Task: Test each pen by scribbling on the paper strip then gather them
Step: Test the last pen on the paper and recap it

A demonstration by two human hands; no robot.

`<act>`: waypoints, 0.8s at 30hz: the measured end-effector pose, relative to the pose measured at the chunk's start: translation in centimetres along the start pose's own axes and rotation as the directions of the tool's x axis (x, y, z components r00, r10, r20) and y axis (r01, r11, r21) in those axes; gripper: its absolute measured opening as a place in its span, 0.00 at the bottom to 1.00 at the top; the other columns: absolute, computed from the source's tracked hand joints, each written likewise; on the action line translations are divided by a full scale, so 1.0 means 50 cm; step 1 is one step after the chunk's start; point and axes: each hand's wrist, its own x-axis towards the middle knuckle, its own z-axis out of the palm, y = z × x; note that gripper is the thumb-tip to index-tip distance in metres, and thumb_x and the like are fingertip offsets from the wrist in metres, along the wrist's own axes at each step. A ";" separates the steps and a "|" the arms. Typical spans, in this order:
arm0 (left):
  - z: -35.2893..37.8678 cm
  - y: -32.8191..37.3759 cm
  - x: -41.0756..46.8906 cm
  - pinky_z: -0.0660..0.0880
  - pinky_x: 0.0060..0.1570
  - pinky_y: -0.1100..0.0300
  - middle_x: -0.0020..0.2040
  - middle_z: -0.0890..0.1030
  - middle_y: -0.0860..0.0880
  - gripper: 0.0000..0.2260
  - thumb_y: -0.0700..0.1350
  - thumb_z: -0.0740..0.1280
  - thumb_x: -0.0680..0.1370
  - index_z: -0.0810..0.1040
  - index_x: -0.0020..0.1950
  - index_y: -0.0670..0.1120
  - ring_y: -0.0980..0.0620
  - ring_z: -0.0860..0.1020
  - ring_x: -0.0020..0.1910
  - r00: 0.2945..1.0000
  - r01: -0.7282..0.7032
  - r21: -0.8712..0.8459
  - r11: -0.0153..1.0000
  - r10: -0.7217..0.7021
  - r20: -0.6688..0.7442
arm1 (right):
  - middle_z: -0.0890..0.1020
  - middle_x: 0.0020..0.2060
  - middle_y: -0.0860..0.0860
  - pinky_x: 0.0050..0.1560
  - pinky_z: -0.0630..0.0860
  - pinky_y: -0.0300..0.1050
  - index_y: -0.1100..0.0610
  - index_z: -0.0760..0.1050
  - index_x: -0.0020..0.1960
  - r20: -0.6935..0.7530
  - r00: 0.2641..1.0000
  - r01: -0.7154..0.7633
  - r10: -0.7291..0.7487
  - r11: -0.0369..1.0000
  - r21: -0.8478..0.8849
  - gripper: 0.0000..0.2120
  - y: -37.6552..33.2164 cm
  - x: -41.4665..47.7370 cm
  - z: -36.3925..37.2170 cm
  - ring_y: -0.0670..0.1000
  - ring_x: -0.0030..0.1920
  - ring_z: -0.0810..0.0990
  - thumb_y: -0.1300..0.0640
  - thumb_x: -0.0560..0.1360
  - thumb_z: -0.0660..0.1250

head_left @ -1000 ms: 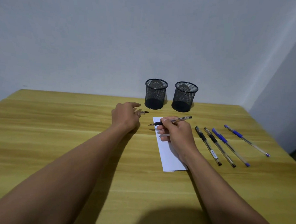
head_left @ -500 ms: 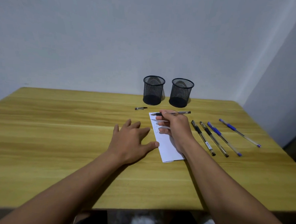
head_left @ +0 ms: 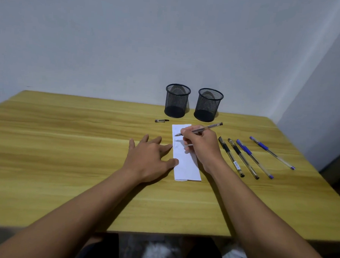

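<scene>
Pen [head_left: 207, 127] pinched in right-hand fingers [head_left: 187, 133], tip touching paper strip [head_left: 185, 169].

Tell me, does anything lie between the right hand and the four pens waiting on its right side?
Nothing visible does. Only bare table separates the right hand, which grips the held pen, from the nearest black pen.
</scene>
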 end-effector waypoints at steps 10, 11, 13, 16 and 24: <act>0.014 -0.007 0.003 0.45 0.74 0.32 0.81 0.59 0.52 0.29 0.71 0.58 0.75 0.65 0.75 0.64 0.43 0.50 0.80 1.000 0.001 0.018 1.000 0.000 -0.017 | 0.85 0.33 0.54 0.42 0.83 0.63 0.56 0.79 0.40 0.047 0.993 0.116 -0.106 0.914 -0.389 0.08 0.032 -0.016 -0.011 0.57 0.38 0.86 0.54 0.75 0.72; 0.014 -0.007 0.003 0.45 0.74 0.33 0.81 0.59 0.52 0.29 0.71 0.58 0.75 0.65 0.75 0.64 0.43 0.50 0.80 1.000 -0.001 0.016 1.000 0.002 -0.019 | 0.85 0.34 0.54 0.43 0.83 0.65 0.55 0.79 0.40 0.054 0.994 0.112 -0.099 0.916 -0.386 0.08 0.034 -0.015 -0.010 0.57 0.39 0.86 0.54 0.75 0.73; 0.015 -0.007 0.002 0.44 0.74 0.33 0.81 0.59 0.52 0.29 0.71 0.58 0.75 0.65 0.75 0.65 0.43 0.50 0.80 1.000 -0.004 0.015 1.000 0.004 -0.023 | 0.85 0.34 0.54 0.44 0.83 0.66 0.55 0.79 0.40 0.056 0.994 0.110 -0.096 0.917 -0.383 0.08 0.037 -0.015 -0.011 0.57 0.40 0.86 0.54 0.75 0.73; 0.014 -0.006 0.004 0.44 0.74 0.33 0.81 0.59 0.52 0.29 0.71 0.58 0.75 0.66 0.75 0.64 0.43 0.50 0.81 1.000 0.000 0.010 1.000 0.000 -0.022 | 0.85 0.33 0.53 0.43 0.83 0.67 0.54 0.79 0.40 0.035 0.992 0.122 -0.117 0.916 -0.382 0.08 0.037 -0.014 -0.012 0.58 0.39 0.86 0.53 0.76 0.73; 0.015 -0.008 0.005 0.43 0.75 0.33 0.81 0.58 0.53 0.30 0.71 0.58 0.75 0.66 0.75 0.64 0.44 0.49 0.81 1.000 0.011 0.003 1.000 -0.011 -0.011 | 0.84 0.35 0.53 0.43 0.83 0.65 0.55 0.80 0.41 0.033 0.994 0.108 -0.103 0.908 -0.404 0.07 0.045 -0.014 -0.013 0.56 0.41 0.86 0.54 0.74 0.73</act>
